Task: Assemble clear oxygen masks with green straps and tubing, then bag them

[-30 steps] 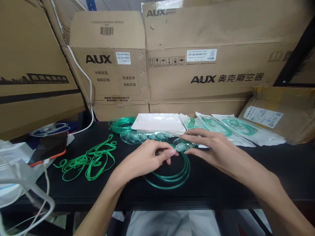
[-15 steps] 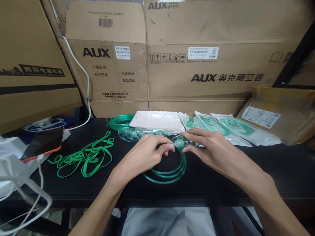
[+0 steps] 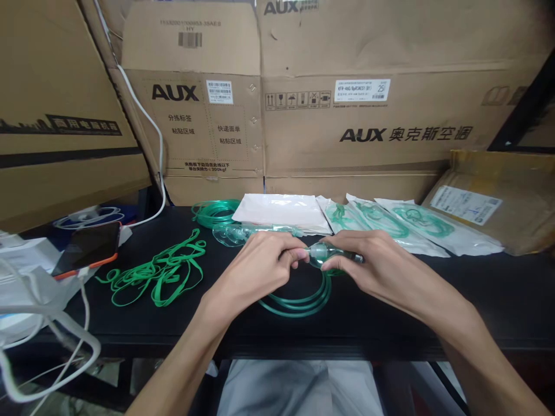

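A clear, green-tinted oxygen mask (image 3: pixel 319 253) is held above the black table, between my hands. My right hand (image 3: pixel 368 251) is closed around its cup, thumb below and fingers on top. At the narrow end of the mask, my left hand (image 3: pixel 271 257) pinches the end of a green tube, mostly hidden by the fingers. Whether tube and mask are joined I cannot tell. Coiled green tubing (image 3: pixel 299 314) lies on the table under my hands. Behind my left hand lie more clear mask pieces (image 3: pixel 232 234), partly covered.
Green elastic straps (image 3: pixel 173 274) lie tangled at left, near a phone (image 3: pixel 93 245) and white cables. Another tubing coil (image 3: pixel 212 215), a white packet (image 3: pixel 281 211) and bagged tubing sets (image 3: pixel 422 222) line the back. Cardboard boxes (image 3: pixel 368 52) stand behind, with a parcel (image 3: pixel 515 196) at right.
The view has shifted slightly. More of the mask shows between my hands, and its tapered end now points more plainly toward my left hand. Both hands keep their hold.
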The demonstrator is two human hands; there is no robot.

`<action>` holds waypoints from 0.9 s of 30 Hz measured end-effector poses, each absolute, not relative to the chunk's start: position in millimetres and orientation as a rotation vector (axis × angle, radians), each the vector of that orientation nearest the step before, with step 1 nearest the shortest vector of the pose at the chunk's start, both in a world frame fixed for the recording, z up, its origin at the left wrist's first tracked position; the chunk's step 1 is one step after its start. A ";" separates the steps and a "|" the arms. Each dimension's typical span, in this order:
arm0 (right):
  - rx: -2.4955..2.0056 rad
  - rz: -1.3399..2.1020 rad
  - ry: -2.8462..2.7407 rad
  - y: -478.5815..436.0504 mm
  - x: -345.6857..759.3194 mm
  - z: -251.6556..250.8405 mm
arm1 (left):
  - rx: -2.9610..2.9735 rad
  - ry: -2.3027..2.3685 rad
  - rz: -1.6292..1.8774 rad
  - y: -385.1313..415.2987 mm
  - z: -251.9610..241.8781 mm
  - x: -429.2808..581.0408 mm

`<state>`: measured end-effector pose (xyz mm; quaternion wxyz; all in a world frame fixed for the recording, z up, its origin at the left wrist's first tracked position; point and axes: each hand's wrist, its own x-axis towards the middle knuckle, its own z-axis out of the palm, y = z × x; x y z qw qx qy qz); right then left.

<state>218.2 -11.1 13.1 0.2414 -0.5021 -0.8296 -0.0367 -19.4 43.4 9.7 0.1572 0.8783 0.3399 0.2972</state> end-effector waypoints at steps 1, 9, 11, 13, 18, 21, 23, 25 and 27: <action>-1.390 -0.085 -2.262 -10.9 218.3 12.5 | 2.515 0.975 0.855 42.9 9.9 -19.2; -1.505 0.074 -2.195 -7.7 218.7 12.9 | 2.545 0.972 0.855 43.1 10.1 -19.3; -1.527 0.126 -2.182 -8.5 216.1 16.4 | 2.562 0.970 0.852 43.3 9.6 -19.3; -1.568 0.188 -2.158 -10.2 213.4 19.8 | 2.578 0.967 0.852 43.0 9.4 -19.0; -1.619 0.358 -2.101 -13.0 211.4 23.0 | 2.618 0.977 0.825 41.1 9.2 -17.1; -1.656 0.391 -2.089 -12.2 214.3 22.5 | 2.615 0.973 0.813 40.1 6.8 -15.6; -1.662 0.403 -2.097 -11.1 216.8 22.5 | 2.588 0.960 0.831 39.3 4.9 -14.9; -1.639 0.455 -2.114 -10.2 218.7 23.1 | 2.559 0.969 0.863 38.3 3.9 -14.8; -1.607 0.544 -2.125 -10.3 219.6 24.2 | 2.548 0.981 0.905 37.3 4.0 -15.2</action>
